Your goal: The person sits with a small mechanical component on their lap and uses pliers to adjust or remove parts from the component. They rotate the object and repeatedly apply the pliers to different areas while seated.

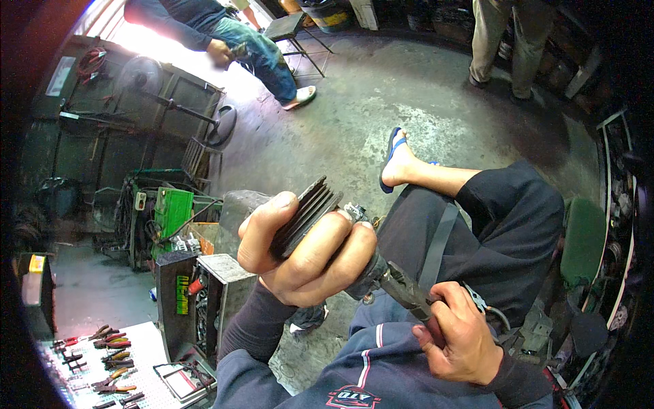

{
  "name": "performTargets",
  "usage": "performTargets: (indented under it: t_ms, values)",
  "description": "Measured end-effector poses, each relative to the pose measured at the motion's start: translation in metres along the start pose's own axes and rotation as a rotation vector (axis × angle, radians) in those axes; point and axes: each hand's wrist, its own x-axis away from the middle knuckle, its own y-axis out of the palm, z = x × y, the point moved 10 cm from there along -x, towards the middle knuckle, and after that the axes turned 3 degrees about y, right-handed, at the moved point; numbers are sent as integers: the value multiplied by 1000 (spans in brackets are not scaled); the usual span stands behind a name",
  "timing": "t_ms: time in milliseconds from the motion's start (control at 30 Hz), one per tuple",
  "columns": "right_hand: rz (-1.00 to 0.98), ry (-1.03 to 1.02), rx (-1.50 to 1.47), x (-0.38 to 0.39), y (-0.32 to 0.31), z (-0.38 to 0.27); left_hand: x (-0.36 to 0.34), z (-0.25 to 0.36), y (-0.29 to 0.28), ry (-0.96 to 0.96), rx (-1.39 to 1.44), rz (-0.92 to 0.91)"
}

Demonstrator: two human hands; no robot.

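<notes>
My left hand [313, 259] is closed around a dark part with a ribbed pulley [300, 211] on top and a small silvery fitting beside it, held above my lap. A dark, narrower tool or shaft [402, 286] runs from below that part down to my right hand [458, 334], whose curled fingers grip it; where the tool joins the part is partly hidden. A flat grey strap [441, 240] lies over my dark trouser leg, and a small metal piece with a cord [480, 300] shows behind my right hand.
A panel of pliers [112, 354], a dark cabinet [174, 293] and green equipment [170, 211] are at left. A fan [139, 82] and chair [286, 27] stand behind. Two people [252, 61] [497, 48] are farther off. A green cushion [579, 238] and shelving are at right.
</notes>
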Motion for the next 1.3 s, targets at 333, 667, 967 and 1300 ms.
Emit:
performTargets:
  t_ms: [333,667,967,1300]
  values:
    - [-590,284,-883,27,40,34,0,-5,-8,-16,45,72]
    - [-814,340,-1213,20,37,21,-2,-4,-10,16,91,85]
    - [-860,322,-1229,25,41,26,-3,-1,-8,29,123,73]
    - [-623,127,-933,16,36,24,-4,0,0,5,178,77]
